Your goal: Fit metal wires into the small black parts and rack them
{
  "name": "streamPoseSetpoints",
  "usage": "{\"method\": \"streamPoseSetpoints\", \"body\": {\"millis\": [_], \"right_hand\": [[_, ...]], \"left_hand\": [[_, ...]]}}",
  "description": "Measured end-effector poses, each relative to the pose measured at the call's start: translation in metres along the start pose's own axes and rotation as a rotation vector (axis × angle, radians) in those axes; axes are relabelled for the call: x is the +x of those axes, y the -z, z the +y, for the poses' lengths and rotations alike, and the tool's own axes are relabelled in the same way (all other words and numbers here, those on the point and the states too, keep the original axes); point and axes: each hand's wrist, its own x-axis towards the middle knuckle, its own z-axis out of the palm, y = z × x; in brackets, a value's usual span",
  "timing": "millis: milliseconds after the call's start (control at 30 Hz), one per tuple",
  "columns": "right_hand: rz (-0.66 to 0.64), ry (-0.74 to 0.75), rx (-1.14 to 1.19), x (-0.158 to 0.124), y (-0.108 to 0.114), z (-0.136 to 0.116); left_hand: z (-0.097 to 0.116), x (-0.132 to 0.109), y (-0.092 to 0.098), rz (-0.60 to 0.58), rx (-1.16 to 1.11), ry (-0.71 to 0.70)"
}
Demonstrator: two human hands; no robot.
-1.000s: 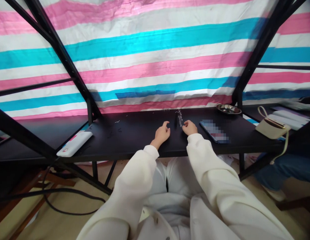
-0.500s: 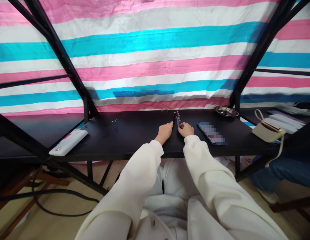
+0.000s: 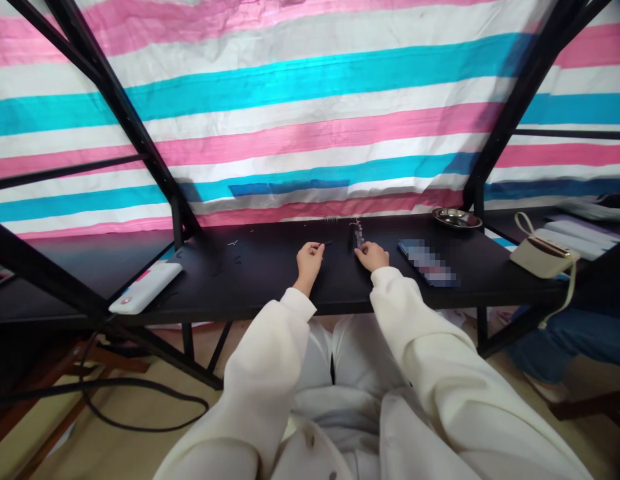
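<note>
On the black table (image 3: 270,293), our left hand (image 3: 310,261) has curled fingers (image 3: 316,247) near a small dark piece (image 3: 327,243); we cannot tell if they pinch it. Our right hand (image 3: 371,255) is half closed beside a clear beaded strand (image 3: 359,235), grip also unclear. One careless knock could scatter the small bits (image 3: 235,248) or tangle the strand.

bg: pink/blue/white striped tarp (image 3: 300,113) | blk steel frame (image 3: 125,120) | blk table (image 3: 250,280) | tan floor (image 3: 140,403)
</note>
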Motion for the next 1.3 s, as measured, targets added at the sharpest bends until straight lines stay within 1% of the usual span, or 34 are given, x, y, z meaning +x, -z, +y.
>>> {"method": "streamPoseSetpoints", "body": {"millis": [100,233,367,533,667,833,933,1100,1233,1300], "right_hand": [[0.01,0.036,0.079,-0.001,0.006,-0.007],[0.021,0.198,0.143,-0.005,0.012,-0.026],[0.011,0.268,0.14,-0.011,0.003,-0.039],[-0.045,0.408,0.188,-0.012,-0.015,-0.032],[-0.065,0.422,0.23,-0.009,-0.018,-0.027],[-0.041,0.436,0.286,-0.01,-0.018,-0.027],[-0.046,0.441,0.275,-0.01,-0.018,-0.027],[-0.019,0.48,0.285,-0.008,-0.02,-0.024],[0.033,0.515,0.385,-0.007,-0.023,-0.022],[0.026,0.538,0.483,-0.008,-0.026,-0.022]], "left_hand": [[0.002,-0.002,0.0,-0.057,-0.052,-0.01],[0.003,0.0,-0.002,-0.078,-0.103,-0.003],[0.003,0.001,-0.002,-0.073,-0.133,0.002],[0.007,-0.003,0.0,-0.089,-0.151,0.013],[0.011,-0.006,0.002,-0.098,-0.145,0.001],[0.01,-0.005,0.002,-0.102,-0.137,0.003],[0.008,-0.004,0.002,-0.111,-0.137,-0.007],[0.007,-0.005,0.002,-0.132,-0.116,-0.054],[0.008,-0.007,0.002,-0.178,-0.084,-0.096],[0.009,-0.008,0.002,-0.222,-0.084,-0.096]]}}
